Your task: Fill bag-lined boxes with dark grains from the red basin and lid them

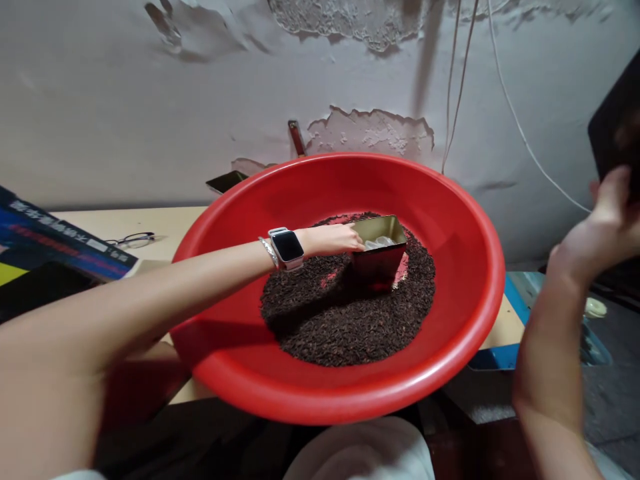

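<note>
A large red plastic basin (465, 220) sits tilted in front of me with a heap of dark loose tea leaves (345, 313) in its bottom. My left hand (333, 239), with a smartwatch and a bracelet on the wrist, reaches into the basin and grips the rim of a rectangular red tin (383, 257), gold inside, standing in the leaves. My right hand (607, 220) is raised at the right edge, fingers curled against a dark flat object (617, 133); the grip itself is blurred.
A pale table (165, 223) holds eyeglasses (133, 239), a blue printed box (55, 237) at left and a phone (227, 180) behind the basin. A peeling wall with hanging cords (460, 80) stands behind. A blue box (515, 313) lies at right.
</note>
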A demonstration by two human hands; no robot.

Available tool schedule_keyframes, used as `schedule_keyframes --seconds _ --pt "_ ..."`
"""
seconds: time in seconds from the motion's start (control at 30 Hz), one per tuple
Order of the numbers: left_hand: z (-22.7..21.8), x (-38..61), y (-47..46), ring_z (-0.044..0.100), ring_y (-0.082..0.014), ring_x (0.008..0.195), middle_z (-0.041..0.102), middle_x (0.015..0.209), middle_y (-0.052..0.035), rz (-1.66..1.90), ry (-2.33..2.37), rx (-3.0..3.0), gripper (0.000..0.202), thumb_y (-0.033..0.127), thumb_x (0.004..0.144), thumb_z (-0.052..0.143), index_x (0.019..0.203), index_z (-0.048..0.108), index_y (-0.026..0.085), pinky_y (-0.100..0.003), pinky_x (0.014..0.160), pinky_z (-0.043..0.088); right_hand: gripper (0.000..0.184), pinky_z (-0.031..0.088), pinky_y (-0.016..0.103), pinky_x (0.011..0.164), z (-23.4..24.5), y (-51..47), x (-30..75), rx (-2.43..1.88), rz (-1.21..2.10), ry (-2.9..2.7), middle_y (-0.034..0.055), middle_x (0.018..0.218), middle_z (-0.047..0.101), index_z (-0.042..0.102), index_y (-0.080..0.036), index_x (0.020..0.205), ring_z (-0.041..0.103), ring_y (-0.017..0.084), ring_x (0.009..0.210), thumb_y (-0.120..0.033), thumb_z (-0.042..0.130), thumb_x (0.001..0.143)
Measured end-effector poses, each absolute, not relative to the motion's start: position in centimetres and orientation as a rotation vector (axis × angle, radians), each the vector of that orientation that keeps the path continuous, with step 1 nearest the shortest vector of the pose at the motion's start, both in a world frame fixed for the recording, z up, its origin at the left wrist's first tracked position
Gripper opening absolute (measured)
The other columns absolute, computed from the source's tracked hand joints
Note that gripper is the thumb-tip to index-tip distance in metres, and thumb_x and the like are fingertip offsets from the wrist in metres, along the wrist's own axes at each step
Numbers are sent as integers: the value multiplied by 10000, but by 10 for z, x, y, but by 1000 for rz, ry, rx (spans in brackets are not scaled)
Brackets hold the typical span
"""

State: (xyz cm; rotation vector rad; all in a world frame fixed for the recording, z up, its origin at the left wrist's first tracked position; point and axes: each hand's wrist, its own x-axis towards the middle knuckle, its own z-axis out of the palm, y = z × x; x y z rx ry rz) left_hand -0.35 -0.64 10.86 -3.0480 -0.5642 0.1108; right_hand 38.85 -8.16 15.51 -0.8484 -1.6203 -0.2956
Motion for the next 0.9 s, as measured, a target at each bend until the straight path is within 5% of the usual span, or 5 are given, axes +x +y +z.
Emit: schedule_keyframes --seconds 0.1,0.43,0.67,0.77,0.9 --pt "113 -6 -9 661 -164 905 726 961 -62 79 -572 -3034 175 93 890 526 901 663 201 -351 974 416 244 487 459 836 82 -118 410 -1257 -581 -1189 65 961 682 692 -223 1027 643 319 940 -323 545 859" --pt "109 -9 -18 592 -188 987 682 966 -86 72 -507 -3087 270 88 929 399 936 653 177 -339 954 427 292 534 488 868 -92 -184 434 -1728 -41 -1949 149 1015 720 702 -204 892 666 323 1006 -268 433 799" --pt "104 -6 -22 486 -237 1170 579 1206 -111 -499 -1002 -3079 224 220 915 423 1017 618 179 -408 1004 402 283 522 412 863 41 -180 390 -1453 -477 -1534 96 912 725 693 -185 872 679 241 916 -184 415 819" --pt "92 6 -28 422 -302 1258 461 1351 -154 -633 -1462 -3031 500 531 862 518 1193 526 156 -460 1050 362 294 519 305 815 121 -141 327 -1299 -284 -1773 58 927 725 702 -194 911 678 175 859 -135 430 817" --pt "74 16 -28 478 -299 1191 466 1298 -162 -768 -1758 -3064 686 573 772 595 1272 439 130 -436 1017 399 342 481 226 776 151 -55 237 -1231 139 -2641 49 948 736 732 -177 928 671 136 833 -16 470 778"
